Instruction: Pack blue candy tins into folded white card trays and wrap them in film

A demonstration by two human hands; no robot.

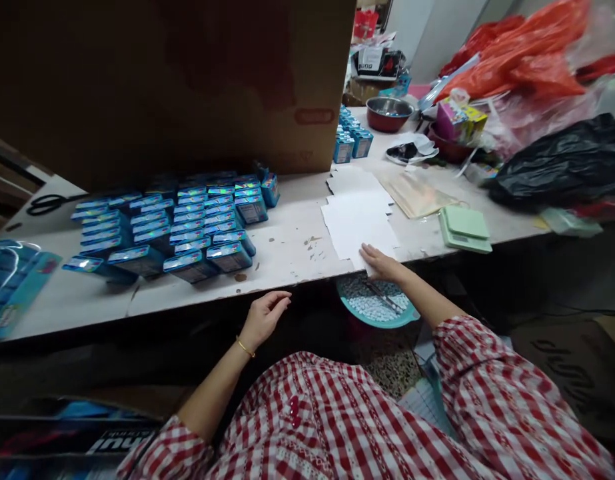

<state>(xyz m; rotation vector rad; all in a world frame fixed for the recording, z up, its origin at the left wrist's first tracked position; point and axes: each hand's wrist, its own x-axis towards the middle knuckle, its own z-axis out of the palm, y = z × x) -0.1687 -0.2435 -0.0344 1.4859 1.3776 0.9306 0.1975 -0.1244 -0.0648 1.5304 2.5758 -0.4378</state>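
Observation:
My right hand (381, 261) lies flat, fingers stretched, on the near corner of a stack of white paper sheets (357, 217) at the table's front edge. My left hand (264, 317) hangs just below the table edge, its fingers loosely curled and holding nothing. Several small blue boxes (187, 227) with shiny lids stand in rows on the white table (287, 243), left of the paper. Under the table near my right wrist sits a teal bowl (374, 310) filled with small white pieces, a thin tool resting in it.
A large brown cardboard box (187, 80) stands behind the blue boxes. More blue boxes (350, 137), a metal bowl (388, 113), a green scale (464, 228), a black bag (562, 163) and orange bags (522, 57) lie to the right. Scissors (50, 202) rest far left.

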